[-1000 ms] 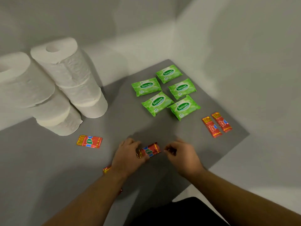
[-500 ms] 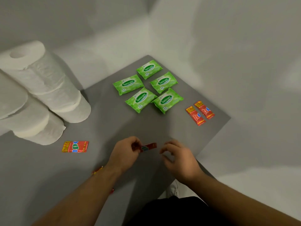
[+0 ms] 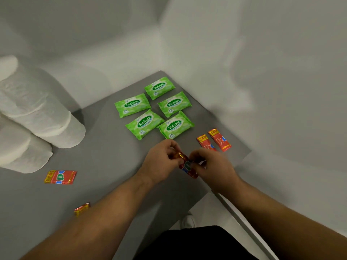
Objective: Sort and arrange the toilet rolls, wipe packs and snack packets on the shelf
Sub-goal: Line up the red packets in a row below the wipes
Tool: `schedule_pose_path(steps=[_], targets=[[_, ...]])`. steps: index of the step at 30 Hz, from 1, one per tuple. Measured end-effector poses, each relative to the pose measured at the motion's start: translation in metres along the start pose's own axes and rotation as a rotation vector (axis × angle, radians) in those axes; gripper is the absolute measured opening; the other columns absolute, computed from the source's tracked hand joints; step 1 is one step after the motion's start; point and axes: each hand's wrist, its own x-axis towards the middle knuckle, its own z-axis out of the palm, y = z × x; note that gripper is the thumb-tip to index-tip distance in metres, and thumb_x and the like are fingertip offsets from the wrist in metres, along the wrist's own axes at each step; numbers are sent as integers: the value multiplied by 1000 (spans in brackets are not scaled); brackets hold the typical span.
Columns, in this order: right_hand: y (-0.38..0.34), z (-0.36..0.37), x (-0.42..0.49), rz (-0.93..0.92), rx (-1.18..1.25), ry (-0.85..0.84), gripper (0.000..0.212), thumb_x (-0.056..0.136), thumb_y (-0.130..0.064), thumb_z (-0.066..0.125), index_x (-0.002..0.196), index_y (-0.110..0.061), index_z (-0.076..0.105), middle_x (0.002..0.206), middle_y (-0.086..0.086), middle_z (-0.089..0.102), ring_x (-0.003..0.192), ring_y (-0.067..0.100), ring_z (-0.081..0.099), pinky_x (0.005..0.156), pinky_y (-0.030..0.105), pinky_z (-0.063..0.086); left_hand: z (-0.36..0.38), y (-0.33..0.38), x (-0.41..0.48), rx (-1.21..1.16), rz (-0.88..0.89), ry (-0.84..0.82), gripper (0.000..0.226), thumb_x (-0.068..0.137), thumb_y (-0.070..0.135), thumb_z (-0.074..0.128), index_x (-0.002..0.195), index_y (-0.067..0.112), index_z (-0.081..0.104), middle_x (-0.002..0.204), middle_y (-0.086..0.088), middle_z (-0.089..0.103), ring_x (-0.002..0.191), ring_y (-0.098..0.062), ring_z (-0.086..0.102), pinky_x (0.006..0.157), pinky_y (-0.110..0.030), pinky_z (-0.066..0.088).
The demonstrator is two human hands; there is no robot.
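Pinching the packet point(image 3: 185, 164) at mid-frame, left hand point(image 3: 161, 162) and right hand point(image 3: 216, 168) on opposite ends, we judge it light, crinkly, slippery.

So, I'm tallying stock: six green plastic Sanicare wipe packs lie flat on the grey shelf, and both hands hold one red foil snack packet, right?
No, the head view shows five green plastic Sanicare wipe packs, not six. They lie flat on the grey shelf, and the left hand and right hand both hold one red foil snack packet.
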Motion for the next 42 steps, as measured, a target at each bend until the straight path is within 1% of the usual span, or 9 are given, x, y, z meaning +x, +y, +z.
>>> schedule_pose_path(steps=[3,6,11,15,21,26,28,33,42], targets=[[14,-8,12,13,5,23,19,92,-13,66,106,-25,70,95,-18,63,88,1,60,73,12,46,12,-4,9,-82,-49,61,31,79,1,80,98,19,64,90,1,77,82,-14,73,79,-31,62],[32,-6,30,51,-18,43,19,94,-14,63,106,-25,72,103,-11,69,95,5,61,83,24,52,18,-17,13,-104,-95,143,38,81,-2,80,98,27,62,102,-3,71,89,-18,69,86,-34,60],[58,3,58,113,-106,-18,26,97,-9,57,110,-23,74,113,-3,71,101,12,61,89,30,53,13,-50,-2,18,-225,211,35,83,3,80,92,31,61,94,6,67,83,-15,65,82,-33,56],[69,12,67,57,-332,-160,34,94,-12,59,121,-28,71,122,-2,61,111,19,58,93,37,54,7,-66,-20,2,-290,255,29,85,0,77,91,25,62,89,4,68,67,5,63,72,-18,51],[71,16,68,-13,-403,-105,33,97,-19,57,125,-30,68,126,-2,59,112,19,58,96,38,53,5,-78,-39,0,-333,272,25,85,-8,74,93,13,62,86,0,67,65,9,63,69,-7,47],[67,15,67,-15,-417,-63,29,98,-21,56,125,-24,68,128,1,60,113,21,60,99,38,52,2,-79,-44,22,-315,276,32,84,-6,74,87,23,62,88,-3,69,76,-10,65,82,-21,52],[64,16,67,-6,-422,-23,27,99,-20,56,122,-19,69,126,3,62,110,22,62,96,38,54,-2,-78,-45,45,-318,271,30,84,-2,76,87,25,62,89,-6,71,77,-13,65,84,-26,53],[35,27,64,-73,-322,129,21,93,-16,61,106,-12,76,105,8,68,94,31,65,80,40,54,-18,-82,-57,111,-304,269,26,84,4,78,87,25,63,81,-2,68,70,-10,60,75,-19,48],[-54,99,42,-285,-142,18,12,79,-8,72,86,-16,78,86,4,69,76,26,67,72,34,54,-88,-108,-117,204,-348,314,20,88,19,79,102,26,66,95,18,59,86,0,59,71,-1,38]])
